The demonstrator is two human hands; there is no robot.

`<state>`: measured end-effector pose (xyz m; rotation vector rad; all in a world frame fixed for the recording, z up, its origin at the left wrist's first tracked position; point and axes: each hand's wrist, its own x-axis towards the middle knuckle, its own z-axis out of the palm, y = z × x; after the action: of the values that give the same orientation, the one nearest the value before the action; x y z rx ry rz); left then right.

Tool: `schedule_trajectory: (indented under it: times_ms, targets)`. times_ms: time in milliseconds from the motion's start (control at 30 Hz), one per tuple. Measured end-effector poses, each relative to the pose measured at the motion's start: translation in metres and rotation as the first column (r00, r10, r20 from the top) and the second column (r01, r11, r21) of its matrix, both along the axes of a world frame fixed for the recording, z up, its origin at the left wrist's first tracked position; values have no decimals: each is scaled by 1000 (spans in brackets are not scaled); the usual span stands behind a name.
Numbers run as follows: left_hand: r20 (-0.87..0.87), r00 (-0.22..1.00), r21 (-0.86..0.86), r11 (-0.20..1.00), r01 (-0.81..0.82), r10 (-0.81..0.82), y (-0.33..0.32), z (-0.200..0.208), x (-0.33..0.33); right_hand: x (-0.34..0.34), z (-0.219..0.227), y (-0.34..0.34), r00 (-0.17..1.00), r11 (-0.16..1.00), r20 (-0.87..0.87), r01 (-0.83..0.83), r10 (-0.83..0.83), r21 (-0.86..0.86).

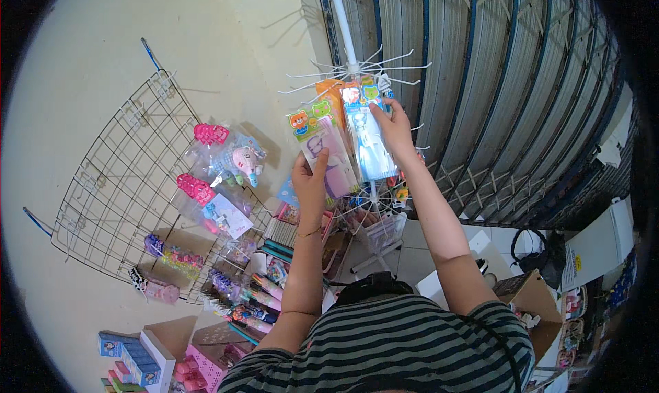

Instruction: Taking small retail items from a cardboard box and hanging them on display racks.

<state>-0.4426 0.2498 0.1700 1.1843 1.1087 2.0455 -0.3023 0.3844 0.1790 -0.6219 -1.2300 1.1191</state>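
My left hand pinches a flat clear packet with a green header card printed with cartoon animals. Inside it is a pink and purple item with rounded loops; its exact kind I cannot make out. Similar in shape, a blue packet is gripped near its top by my right hand, thumb on its front. Both packets are upright, side by side, in front of a white display stand with wire hooks. An orange packet shows partly behind them.
On the left wall, a black wire grid carries bagged toys, including a plush toy. Below stand pens, boxes and a pink basket. A folding metal shutter fills the right; an open cardboard box lies beside my right arm.
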Motion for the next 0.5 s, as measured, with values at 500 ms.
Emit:
schedule_trajectory:
  times_ms: [500]
  targets:
    - [-21,987,7,987,161,-160,4,2,24,7,5,-6,659,708,321,480,-681,517]
